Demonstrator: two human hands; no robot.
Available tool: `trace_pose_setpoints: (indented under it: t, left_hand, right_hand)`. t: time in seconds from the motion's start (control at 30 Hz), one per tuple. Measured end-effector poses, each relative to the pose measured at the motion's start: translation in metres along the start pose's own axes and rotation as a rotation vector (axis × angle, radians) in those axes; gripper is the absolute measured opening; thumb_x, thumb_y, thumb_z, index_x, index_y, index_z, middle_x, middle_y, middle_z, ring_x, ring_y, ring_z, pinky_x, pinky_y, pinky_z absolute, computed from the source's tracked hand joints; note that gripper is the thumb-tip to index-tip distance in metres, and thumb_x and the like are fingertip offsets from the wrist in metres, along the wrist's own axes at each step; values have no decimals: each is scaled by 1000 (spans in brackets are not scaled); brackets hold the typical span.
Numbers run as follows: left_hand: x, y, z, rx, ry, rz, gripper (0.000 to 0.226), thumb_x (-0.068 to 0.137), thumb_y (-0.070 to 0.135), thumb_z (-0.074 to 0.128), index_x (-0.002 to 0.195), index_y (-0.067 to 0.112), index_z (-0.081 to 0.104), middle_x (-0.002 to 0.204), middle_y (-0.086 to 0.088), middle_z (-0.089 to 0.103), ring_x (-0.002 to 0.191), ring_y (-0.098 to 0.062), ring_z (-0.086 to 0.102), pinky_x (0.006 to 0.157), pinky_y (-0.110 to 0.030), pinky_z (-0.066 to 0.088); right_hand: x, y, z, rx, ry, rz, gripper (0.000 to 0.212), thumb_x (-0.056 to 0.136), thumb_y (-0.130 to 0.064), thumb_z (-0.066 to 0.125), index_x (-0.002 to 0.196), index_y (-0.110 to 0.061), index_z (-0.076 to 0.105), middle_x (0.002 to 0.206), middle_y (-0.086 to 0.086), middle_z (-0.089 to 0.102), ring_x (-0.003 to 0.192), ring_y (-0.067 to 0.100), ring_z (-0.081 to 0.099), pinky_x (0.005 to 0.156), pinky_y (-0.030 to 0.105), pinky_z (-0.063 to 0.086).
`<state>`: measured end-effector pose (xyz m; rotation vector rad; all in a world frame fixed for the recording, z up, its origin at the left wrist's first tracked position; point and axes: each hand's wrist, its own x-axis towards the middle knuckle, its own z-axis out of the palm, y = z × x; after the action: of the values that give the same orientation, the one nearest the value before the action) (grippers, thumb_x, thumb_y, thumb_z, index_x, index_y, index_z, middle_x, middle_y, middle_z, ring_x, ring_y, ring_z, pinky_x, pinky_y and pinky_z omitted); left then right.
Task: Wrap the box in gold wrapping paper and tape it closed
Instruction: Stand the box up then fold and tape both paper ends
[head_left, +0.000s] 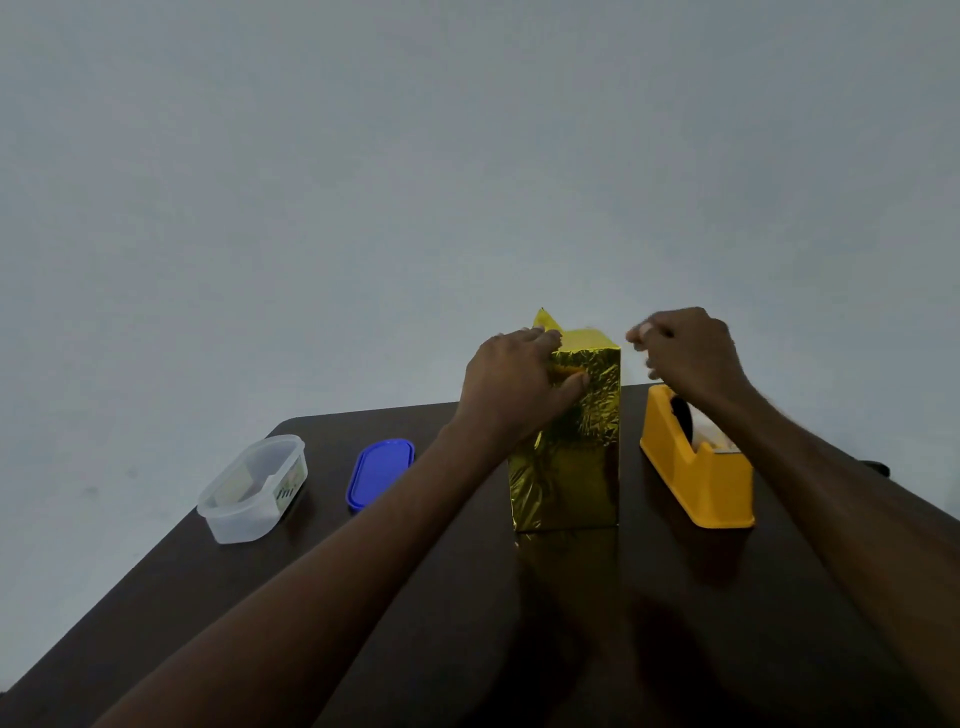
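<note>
A tall box covered in crinkled gold wrapping paper (576, 457) stands upright at the middle of the dark table. A loose gold flap sticks up at its top left corner. My left hand (514, 389) presses on the upper left of the box, fingers over the top fold and thumb on the front face. My right hand (685, 353) hovers just right of the box top, fingers pinched together; a small pale bit shows at the fingertips, too small to tell what it is. A yellow tape dispenser (696, 467) sits right of the box, below that hand.
A clear plastic container (254, 488) stands at the left of the dark brown table (415, 597), with its blue lid (379, 473) lying flat beside it. The table's far edge runs just behind the box; a plain grey wall fills the background.
</note>
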<state>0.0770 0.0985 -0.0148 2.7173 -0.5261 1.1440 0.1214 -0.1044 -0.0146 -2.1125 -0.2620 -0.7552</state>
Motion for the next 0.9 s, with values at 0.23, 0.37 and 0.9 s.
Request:
trace_pose_setpoints:
  t: [0.23, 0.37, 0.9]
  left_hand:
    - [-2, 2, -2, -5, -27, -34, 61, 87, 60, 55, 132, 18, 58, 134, -1, 61, 121, -23, 56, 94, -34, 45]
    - [-1, 4, -4, 12, -48, -44, 67, 83, 64, 47, 131, 19, 58, 133, -1, 61, 119, -24, 57, 92, -33, 45]
    - [-2, 6, -4, 8, -45, -56, 64, 88, 61, 55, 137, 20, 55, 140, -1, 56, 126, -23, 53, 97, -35, 44]
  right_hand:
    - [-36, 33, -32, -558, -178, 330, 21, 82, -16, 70, 85, -5, 52, 79, 7, 57, 66, 24, 61, 58, 28, 47]
    - [-39, 35, -40, -420, -167, 418, 23, 81, -11, 68, 76, -10, 46, 71, 7, 61, 49, 20, 62, 44, 22, 43]
    - [-47, 36, -43, 140, -44, 721, 22, 89, -24, 58, 71, -17, 48, 93, 13, 61, 105, 37, 65, 76, 43, 57]
